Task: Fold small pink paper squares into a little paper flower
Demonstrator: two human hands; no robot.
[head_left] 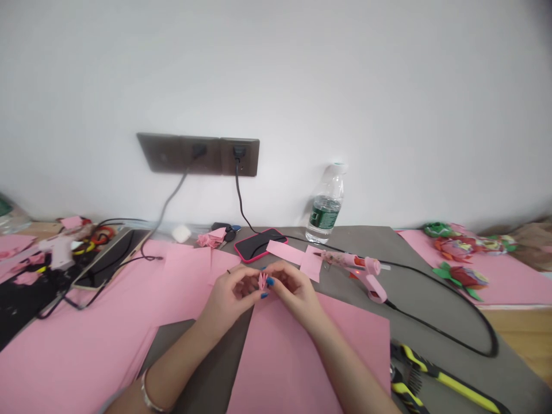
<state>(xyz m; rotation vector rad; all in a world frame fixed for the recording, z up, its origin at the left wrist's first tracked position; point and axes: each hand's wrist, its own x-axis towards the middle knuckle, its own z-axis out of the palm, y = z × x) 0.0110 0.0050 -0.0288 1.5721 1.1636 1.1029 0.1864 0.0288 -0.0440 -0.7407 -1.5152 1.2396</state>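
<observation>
Pink folded paper [263,280] sits pinched between the fingertips of a person's left hand [230,293] and right hand [295,290], over the far end of a large pink sheet [280,356] on a grey tabletop [425,296]; its exact folds appear too small to make out. A pink glue gun [366,266] lies to the right, near a water bottle [325,210], while a phone [249,247] rests just beyond the hands

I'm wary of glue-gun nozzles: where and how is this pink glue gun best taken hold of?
Probably by the handle, from the near right: the pink glue gun points its nozzle left, while the handle slants toward the near right, the cord leaving its end.
</observation>
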